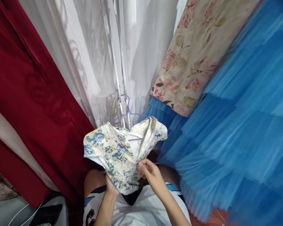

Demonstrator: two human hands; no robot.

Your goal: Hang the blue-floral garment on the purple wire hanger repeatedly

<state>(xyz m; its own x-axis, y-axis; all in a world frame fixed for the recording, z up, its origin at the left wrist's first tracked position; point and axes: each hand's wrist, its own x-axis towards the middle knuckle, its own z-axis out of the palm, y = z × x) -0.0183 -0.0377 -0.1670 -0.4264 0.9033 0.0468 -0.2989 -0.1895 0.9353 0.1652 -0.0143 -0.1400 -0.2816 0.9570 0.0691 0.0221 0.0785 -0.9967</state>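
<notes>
A short-sleeved blouse (119,150), cream with blue flowers and green leaves, hangs on a thin purple wire hanger (128,110) in front of me. Its front gapes in a V, through which the hanger's lower bar shows. At the blouse's lower left side, my left hand (111,185) grips the fabric, its fingers tucked out of sight behind the cloth. My right hand (148,171) pinches the blouse's front edge just below the V, thumb against curled fingers. The hanger's hook reaches a vertical metal rail.
Red cloth (37,88) hangs at the left, beside sheer white curtains (89,56). Silver metal strips (115,62) run down the middle. To the right are a beige floral cloth (181,69) and layered blue tulle (240,135). A dark phone-like slab (46,214) with white cable lies lower left.
</notes>
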